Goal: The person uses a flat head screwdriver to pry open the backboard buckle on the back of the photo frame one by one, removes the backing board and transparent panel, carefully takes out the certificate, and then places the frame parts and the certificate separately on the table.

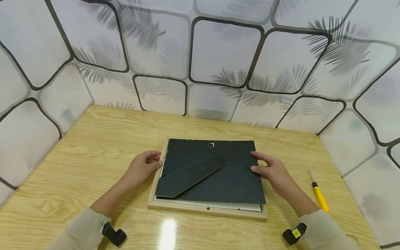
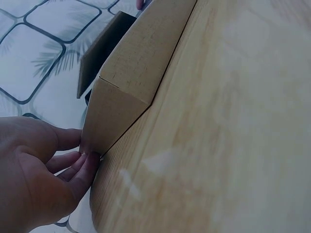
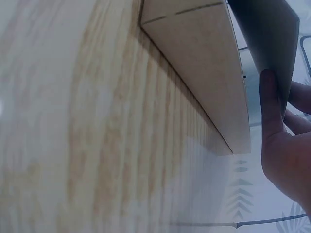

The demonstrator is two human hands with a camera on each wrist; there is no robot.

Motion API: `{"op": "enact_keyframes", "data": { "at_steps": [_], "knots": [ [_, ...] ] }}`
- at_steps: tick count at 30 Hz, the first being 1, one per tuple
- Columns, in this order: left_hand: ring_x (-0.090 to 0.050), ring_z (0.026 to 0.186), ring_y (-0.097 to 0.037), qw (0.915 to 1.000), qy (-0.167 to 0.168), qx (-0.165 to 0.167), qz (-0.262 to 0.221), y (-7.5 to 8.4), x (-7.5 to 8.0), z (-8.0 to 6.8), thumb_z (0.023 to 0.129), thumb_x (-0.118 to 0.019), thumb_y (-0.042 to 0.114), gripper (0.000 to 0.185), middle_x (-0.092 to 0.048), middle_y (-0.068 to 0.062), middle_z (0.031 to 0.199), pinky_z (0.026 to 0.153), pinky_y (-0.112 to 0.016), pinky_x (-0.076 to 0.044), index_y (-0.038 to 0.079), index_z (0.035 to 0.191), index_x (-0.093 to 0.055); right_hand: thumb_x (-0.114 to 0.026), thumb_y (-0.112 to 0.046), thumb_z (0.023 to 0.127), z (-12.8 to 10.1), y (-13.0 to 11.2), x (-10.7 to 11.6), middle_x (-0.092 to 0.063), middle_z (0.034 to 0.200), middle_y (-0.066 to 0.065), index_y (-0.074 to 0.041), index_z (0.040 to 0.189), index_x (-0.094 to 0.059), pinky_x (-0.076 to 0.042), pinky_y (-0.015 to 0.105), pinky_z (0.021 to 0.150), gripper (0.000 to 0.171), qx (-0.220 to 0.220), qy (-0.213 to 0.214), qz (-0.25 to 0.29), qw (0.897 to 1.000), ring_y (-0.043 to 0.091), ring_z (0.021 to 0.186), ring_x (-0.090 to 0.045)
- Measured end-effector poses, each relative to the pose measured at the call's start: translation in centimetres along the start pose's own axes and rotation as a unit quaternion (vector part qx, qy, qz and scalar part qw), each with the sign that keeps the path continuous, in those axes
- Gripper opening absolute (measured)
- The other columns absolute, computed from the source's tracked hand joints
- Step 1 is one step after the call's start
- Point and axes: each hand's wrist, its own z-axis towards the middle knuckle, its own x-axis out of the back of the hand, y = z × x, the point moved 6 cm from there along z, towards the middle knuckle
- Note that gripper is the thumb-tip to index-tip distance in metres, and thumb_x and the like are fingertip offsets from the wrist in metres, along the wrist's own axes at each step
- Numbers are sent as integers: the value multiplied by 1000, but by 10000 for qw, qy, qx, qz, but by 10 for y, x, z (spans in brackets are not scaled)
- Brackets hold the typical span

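Note:
A light wood picture frame [image 1: 180, 207] lies back side up on the table. Its black backing board [image 1: 217, 180] has a slanted easel leg [image 1: 192, 178] and a small metal hanger [image 1: 211, 145]. At the frame's left side, my left hand [image 1: 142, 169] holds the edge with bent fingers and thumb. My right hand [image 1: 274, 174] pinches the board's right edge, with digits on both faces of the board [image 3: 272, 43]. On that side the board stands raised above the wooden frame [image 3: 199, 63]. A pale layer shows beneath the board along the near edge.
A screwdriver with a yellow handle [image 1: 320, 197] lies on the wooden table [image 1: 89, 163], right of the frame. Patterned cloth [image 1: 222, 53] walls in the back and both sides. Each sleeve cuff carries a small black camera [image 1: 113, 235].

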Motion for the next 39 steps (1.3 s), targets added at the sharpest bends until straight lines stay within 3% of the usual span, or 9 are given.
{"op": "enact_keyframes", "data": {
  "at_steps": [19, 25, 36, 39],
  "knots": [
    [-60, 114, -30, 10000, 34, -11, -49, 1, 0, 0, 100, -63, 15, 41, -62, -19, 126, 92, -34, -50, -1, 137, -57, -58, -3, 100, -14, 1, -3, -11, 167, 23, -1, 160, -22, -57, 22, 82, 70, 14, -49, 839, 9965, 4, 98, -69],
    [-60, 114, -31, 10000, 45, -43, -51, 1, 0, 0, 100, -63, 14, 41, -62, -20, 125, 92, -34, -50, -3, 136, -57, -60, -6, 101, -24, -4, 1, -8, 168, 20, -4, 160, -24, -56, 21, 80, 69, 70, 230, 858, 9960, 2, 93, -68],
    [-60, 114, -30, 10000, 68, 2, -48, 1, 0, 0, 100, -63, 14, 41, -62, -20, 125, 94, -37, -49, -3, 137, -56, -62, -4, 99, -47, -7, 18, -3, 170, 16, -4, 160, -24, -52, 15, 73, 71, 119, 785, 1493, 9856, 1, 72, -59],
    [-59, 114, -30, 10000, 70, 11, -56, 0, 0, 0, 100, -63, 14, 41, -62, -19, 124, 94, -35, -49, -2, 137, -56, -61, -1, 99, -53, -6, 23, -3, 169, 16, -4, 160, -21, -53, 15, 77, 73, 214, 957, 1816, 9785, 0, 81, -64]
  ]
}}
